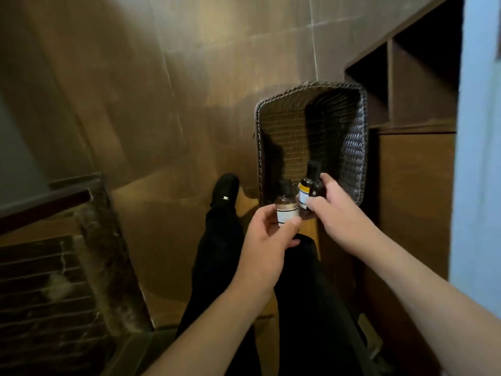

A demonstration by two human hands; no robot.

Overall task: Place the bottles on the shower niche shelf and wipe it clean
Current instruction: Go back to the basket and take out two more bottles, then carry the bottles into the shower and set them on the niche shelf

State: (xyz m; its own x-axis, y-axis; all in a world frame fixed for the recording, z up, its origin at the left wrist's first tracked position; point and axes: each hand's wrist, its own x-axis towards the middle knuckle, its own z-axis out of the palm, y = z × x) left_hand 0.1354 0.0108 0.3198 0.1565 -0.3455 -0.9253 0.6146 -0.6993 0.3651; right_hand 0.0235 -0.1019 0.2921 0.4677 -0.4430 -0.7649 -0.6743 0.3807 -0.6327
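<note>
My left hand grips a small brown bottle with a black cap and a white label. My right hand grips a second, darker bottle with a black cap and a yellow and white label. Both bottles are held upright, side by side, just above the near edge of a dark woven basket that stands on the floor. The basket's inside looks empty. No niche shelf or wiping cloth is in view.
A wooden cabinet with open compartments stands right of the basket. Brown tiled floor spreads to the left. A dark marble ledge lies at lower left. My black-trousered legs and a black shoe are below the hands.
</note>
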